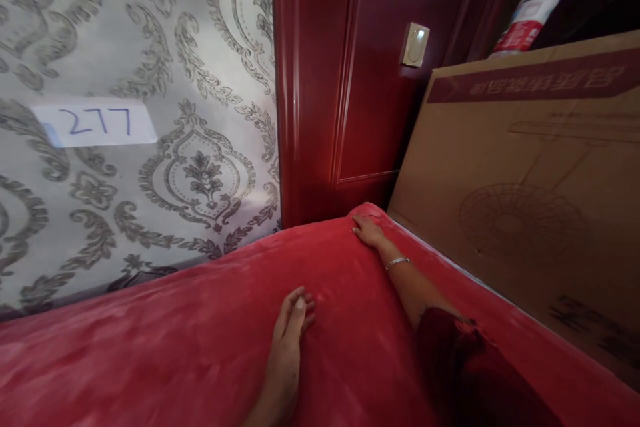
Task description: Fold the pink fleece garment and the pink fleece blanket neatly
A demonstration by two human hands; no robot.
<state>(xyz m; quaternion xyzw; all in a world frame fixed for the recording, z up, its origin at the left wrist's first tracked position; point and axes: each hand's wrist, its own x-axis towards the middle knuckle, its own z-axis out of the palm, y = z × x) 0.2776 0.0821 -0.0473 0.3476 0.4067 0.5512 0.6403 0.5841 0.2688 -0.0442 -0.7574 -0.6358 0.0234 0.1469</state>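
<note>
A red plush cover [200, 320] is spread over a wide, flat bed-like surface. My left hand [290, 330] is over the middle of it, thumb up and fingers loosely bent and apart, holding nothing. Whether it touches the cloth I cannot tell. Farther off, my right hand [369, 231] lies on the cover close to its far right corner, with the fingers stretched out on the fabric. A silver bangle [398, 263] circles the right wrist, and a dark red sleeve [465, 360] covers the upper part of that arm.
Along the right edge stands a big cardboard box [530, 147], with a plastic bottle [535, 10] behind its top. Dark red wood panelling [315, 93] bears a switch [415, 45]. Patterned wallpaper [200, 113] carries a paper label [97, 123] reading 277.
</note>
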